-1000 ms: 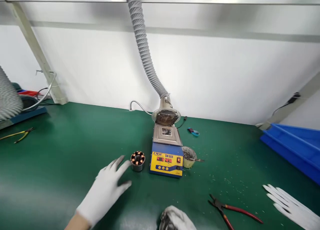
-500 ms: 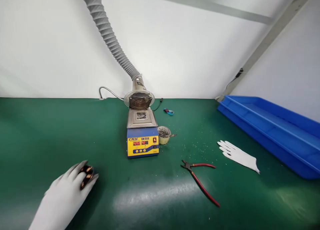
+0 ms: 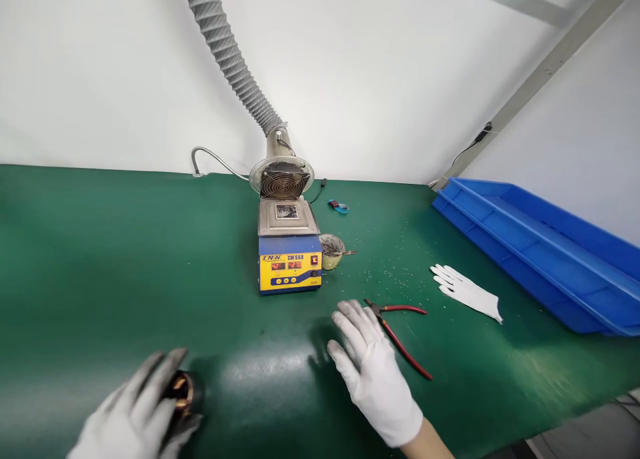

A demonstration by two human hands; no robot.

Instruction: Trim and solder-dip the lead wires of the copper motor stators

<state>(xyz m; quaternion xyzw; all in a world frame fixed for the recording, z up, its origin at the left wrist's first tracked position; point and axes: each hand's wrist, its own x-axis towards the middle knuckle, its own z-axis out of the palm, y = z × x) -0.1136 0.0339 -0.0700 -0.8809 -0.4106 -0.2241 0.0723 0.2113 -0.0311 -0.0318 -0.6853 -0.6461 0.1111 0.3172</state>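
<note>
My left hand (image 3: 135,412), in a white glove with grey fingertips, is wrapped around a small round motor stator (image 3: 183,390) with copper windings, low at the left near the bench's front edge. My right hand (image 3: 373,369), also gloved, hovers over the green mat with its fingers spread and nothing in it. Its fingertips are right beside the red-handled pliers (image 3: 400,332) lying on the mat.
A blue and yellow solder pot (image 3: 289,249) stands at mid-bench under a grey fume hose (image 3: 227,52). Beside it is a small dish (image 3: 331,249). A spare white glove (image 3: 465,292) lies to the right, blue trays (image 3: 540,252) beyond it.
My left hand took hold of the stator beside the solder pot and drew it toward the front edge. My right hand has come into view, reaching toward the pliers. The view swung to the right.
</note>
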